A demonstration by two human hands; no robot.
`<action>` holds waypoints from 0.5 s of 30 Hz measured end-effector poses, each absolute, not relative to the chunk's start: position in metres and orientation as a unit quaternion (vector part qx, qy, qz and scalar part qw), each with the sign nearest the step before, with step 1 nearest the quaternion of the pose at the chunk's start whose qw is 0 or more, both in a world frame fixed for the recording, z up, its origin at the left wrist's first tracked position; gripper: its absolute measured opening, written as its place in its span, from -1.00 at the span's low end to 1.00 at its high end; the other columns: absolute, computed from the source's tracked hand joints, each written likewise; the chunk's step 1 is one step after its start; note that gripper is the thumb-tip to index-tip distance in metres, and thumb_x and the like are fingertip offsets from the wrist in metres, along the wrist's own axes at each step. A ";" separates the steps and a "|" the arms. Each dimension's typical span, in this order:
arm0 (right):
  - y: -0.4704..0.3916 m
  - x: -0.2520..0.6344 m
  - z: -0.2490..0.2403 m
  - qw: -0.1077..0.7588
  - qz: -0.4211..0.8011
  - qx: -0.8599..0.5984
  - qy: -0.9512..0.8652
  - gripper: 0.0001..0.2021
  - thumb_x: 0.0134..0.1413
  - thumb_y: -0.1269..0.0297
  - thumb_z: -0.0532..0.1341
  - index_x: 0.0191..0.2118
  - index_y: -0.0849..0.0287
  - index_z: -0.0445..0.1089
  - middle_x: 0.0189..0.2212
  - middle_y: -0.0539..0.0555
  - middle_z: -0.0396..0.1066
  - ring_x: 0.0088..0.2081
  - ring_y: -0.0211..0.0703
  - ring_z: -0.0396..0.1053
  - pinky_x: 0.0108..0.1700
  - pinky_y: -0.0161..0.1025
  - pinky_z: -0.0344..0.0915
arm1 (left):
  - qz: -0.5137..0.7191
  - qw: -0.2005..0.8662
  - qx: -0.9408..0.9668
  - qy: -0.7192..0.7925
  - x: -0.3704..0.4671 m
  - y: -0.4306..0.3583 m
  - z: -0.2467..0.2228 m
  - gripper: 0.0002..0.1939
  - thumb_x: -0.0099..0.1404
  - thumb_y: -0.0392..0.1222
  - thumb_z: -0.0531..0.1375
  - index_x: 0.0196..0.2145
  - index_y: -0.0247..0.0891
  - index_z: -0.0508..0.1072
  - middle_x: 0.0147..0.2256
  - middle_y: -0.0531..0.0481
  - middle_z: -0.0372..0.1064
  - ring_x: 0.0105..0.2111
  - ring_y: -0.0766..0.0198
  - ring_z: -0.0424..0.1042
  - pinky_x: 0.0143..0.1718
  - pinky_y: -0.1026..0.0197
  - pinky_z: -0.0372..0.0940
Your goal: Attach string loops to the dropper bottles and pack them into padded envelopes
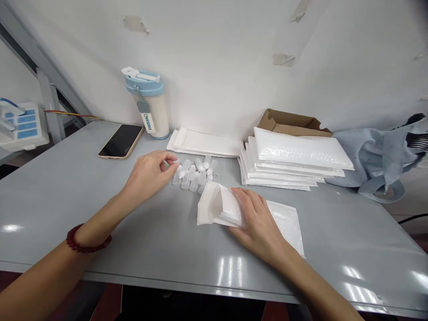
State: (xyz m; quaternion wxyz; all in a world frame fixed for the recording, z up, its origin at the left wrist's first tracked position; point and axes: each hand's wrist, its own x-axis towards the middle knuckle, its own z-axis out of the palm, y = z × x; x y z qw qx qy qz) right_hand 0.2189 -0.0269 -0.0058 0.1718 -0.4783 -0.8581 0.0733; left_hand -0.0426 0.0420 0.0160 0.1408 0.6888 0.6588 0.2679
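My right hand point(259, 220) is wrapped round a white bubble mailer point(287, 218), whose open mouth and flap point left, a little above the grey table. At the left edge of a small pile of translucent plastic bottles point(194, 176) with white caps is my left hand point(152, 171). Its thumb and index finger are bent into a pinch beside the nearest bottles. What sits between those fingertips, if anything, is too small to make out.
Behind the pile lie more flat mailers point(210, 142). A taller stack of mailers point(294, 154) stands right, before a cardboard box point(294, 121) and a grey-blue cloth point(371, 151). Toward the back left are a phone point(122, 140) and a blue-lidded tumbler point(152, 107). The wall point(214, 67) rises behind.
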 end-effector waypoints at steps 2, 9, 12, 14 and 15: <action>-0.027 0.220 -0.006 0.175 0.075 -0.480 -0.856 -0.39 -0.06 0.41 0.13 0.16 0.21 -0.02 0.03 0.25 0.20 0.03 0.13 0.17 0.01 0.07 0.18 | 0.212 0.146 0.697 0.669 -0.047 0.048 0.012 -0.65 0.13 0.06 0.12 -0.31 -0.27 0.48 -0.40 -0.02 0.45 -0.43 0.21 0.37 -0.43 0.25 0.19; -0.027 0.220 -0.006 0.216 0.054 -0.470 -0.854 -0.41 -0.03 0.39 0.13 0.15 0.20 -0.03 0.05 0.27 0.17 0.05 0.12 0.15 0.00 0.07 0.19 | 0.166 0.210 0.690 0.673 -0.041 0.050 0.004 -0.68 0.09 0.07 0.12 -0.50 -0.25 0.45 -0.49 0.01 0.45 -0.45 0.19 0.39 -0.47 0.26 0.16; -0.028 0.220 -0.005 0.226 0.050 -0.467 -0.853 -0.41 -0.03 0.39 0.14 0.15 0.20 -0.03 0.05 0.27 0.16 0.04 0.11 0.15 -0.01 0.04 0.21 | 0.164 0.204 0.686 0.680 -0.039 0.049 0.003 -0.71 0.06 0.04 0.13 -0.50 -0.24 0.44 -0.51 0.02 0.44 -0.45 0.19 0.39 -0.48 0.26 0.16; -0.028 0.219 -0.006 0.225 0.049 -0.469 -0.853 -0.40 -0.05 0.39 0.15 0.15 0.21 -0.03 0.05 0.28 0.15 0.04 0.11 0.15 -0.02 0.03 0.22 | 0.162 0.194 0.687 0.681 -0.037 0.048 0.002 -0.73 0.05 0.02 0.13 -0.49 -0.24 0.43 -0.51 0.02 0.43 -0.45 0.19 0.39 -0.49 0.26 0.15; -0.027 0.219 -0.006 0.223 0.050 -0.469 -0.853 -0.40 -0.05 0.39 0.15 0.15 0.21 -0.03 0.05 0.28 0.15 0.04 0.11 0.15 -0.02 0.03 0.22 | 0.162 0.188 0.688 0.682 -0.036 0.048 0.002 -0.74 0.04 0.01 0.13 -0.50 -0.25 0.42 -0.51 0.03 0.43 -0.45 0.19 0.39 -0.49 0.26 0.15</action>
